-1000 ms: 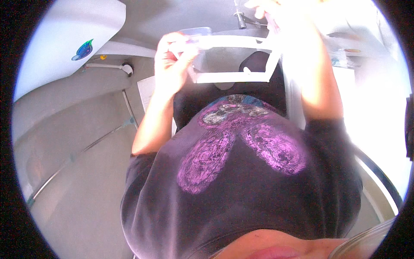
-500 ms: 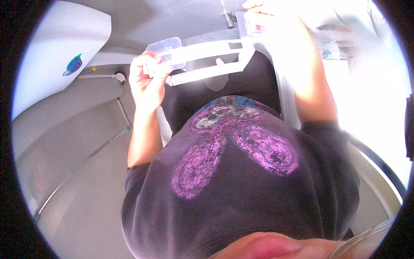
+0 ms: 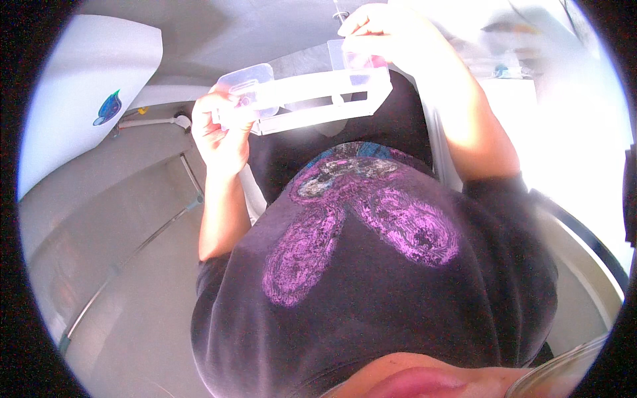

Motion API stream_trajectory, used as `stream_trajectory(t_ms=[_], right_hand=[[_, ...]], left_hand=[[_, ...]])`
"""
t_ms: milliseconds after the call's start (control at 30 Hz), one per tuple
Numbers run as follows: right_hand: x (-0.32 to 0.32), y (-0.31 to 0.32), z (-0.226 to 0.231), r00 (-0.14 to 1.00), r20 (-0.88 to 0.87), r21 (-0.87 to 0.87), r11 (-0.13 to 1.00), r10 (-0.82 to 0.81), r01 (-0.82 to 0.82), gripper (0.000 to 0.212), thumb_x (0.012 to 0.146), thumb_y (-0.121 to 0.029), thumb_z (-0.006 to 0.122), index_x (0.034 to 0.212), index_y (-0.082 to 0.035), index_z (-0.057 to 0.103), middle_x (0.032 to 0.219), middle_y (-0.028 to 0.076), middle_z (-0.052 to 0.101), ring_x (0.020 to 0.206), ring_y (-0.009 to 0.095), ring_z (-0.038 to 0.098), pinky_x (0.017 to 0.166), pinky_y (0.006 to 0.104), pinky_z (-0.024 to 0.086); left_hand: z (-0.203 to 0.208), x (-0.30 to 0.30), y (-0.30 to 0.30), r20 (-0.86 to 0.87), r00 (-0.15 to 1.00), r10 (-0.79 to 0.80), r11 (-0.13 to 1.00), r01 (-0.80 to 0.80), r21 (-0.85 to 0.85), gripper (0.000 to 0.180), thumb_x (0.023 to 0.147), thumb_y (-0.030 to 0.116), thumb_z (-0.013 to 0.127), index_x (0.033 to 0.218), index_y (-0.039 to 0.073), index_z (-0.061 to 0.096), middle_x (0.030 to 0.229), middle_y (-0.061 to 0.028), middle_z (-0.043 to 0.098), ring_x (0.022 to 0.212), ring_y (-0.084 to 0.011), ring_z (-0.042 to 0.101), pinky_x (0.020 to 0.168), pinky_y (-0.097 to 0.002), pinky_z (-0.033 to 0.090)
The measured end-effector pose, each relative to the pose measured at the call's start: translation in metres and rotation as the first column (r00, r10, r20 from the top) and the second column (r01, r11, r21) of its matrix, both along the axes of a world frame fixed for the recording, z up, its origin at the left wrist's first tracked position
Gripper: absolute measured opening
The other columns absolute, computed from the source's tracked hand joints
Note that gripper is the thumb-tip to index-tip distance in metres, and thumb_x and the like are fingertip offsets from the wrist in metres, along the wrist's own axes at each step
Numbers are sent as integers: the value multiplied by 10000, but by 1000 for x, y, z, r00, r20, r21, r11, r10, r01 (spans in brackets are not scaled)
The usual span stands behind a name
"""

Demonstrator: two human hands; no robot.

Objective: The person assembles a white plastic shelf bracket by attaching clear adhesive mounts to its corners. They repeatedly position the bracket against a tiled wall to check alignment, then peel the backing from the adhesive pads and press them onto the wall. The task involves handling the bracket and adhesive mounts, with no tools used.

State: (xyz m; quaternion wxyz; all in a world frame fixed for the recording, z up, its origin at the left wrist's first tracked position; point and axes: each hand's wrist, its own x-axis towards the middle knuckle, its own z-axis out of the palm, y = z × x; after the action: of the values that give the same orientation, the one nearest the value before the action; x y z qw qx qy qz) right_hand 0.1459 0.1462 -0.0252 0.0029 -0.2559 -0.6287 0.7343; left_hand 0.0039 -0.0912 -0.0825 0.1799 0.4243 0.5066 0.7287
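My left hand (image 3: 222,142) is closed, thumb and fingers pinching the left end of a long white plastic frame (image 3: 312,86) with an open slot along it. A clear, round-cornered plastic plate (image 3: 257,78) lies at that same end, under my fingers. Over the frame's right end, my right hand (image 3: 398,40) is bent downward with its fingers together on a second clear plastic plate (image 3: 340,54). This plate overlaps the frame's end; whether it is attached there, I cannot tell. Glare washes out part of the right hand and its fingertips.
A white panel (image 3: 86,86) with a blue leaf-shaped mark stands at the left. Beyond the frame is a grey surface (image 3: 265,33) with a thin metal post. At the right, a bright white surface (image 3: 557,132) carries blurred clear items. My lap is below the frame.
My right hand has come left and slightly nearer, bringing its clear plate over the frame's right end. My left hand and the frame have shifted slightly left and nearer.
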Motion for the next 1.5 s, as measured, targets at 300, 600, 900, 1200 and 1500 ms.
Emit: stream_trajectory(t_ms=[300,600,900,1200,1500], right_hand=[[6,-3,-22,976,-155,365,927,155,-90,114,789,-59,632,884,4,632,790,48,638,712,106,595,661,232,480],[2,0,-17,990,-121,-18,997,67,-69,133,786,14,633,909,32,587,808,61,617,726,128,601,682,229,500],[6,-5,-3,995,-34,28,995,96,-95,163,757,1,664,901,33,592,793,66,621,720,121,594,664,226,492],[7,-10,22,981,19,324,927,192,-188,167,738,-51,697,875,29,644,756,66,648,710,104,596,665,223,478],[13,-11,-8,952,-143,441,879,269,-182,352,717,-149,713,1040,-40,627,828,53,633,704,133,581,648,265,470]], left_hand=[[-11,-1,-2,37,989,144,990,-144,0,310,755,-54,652,965,105,488,1038,-44,512,932,-146,508,835,-279,422],[-6,3,-4,22,996,86,995,-87,45,326,717,-3,717,949,93,509,1002,-52,542,897,-129,519,790,-262,432],[-6,-1,-8,-53,998,41,997,-38,63,343,742,26,701,993,102,481,1061,-72,531,969,-173,526,828,-309,453],[-11,-3,-7,-71,988,134,991,-132,39,338,749,0,686,994,105,478,1056,-55,515,983,-173,518,857,-308,436],[-13,-4,3,249,940,232,972,-230,-39,294,772,-31,649,1006,83,511,934,-50,534,822,-141,536,719,-272,470]])
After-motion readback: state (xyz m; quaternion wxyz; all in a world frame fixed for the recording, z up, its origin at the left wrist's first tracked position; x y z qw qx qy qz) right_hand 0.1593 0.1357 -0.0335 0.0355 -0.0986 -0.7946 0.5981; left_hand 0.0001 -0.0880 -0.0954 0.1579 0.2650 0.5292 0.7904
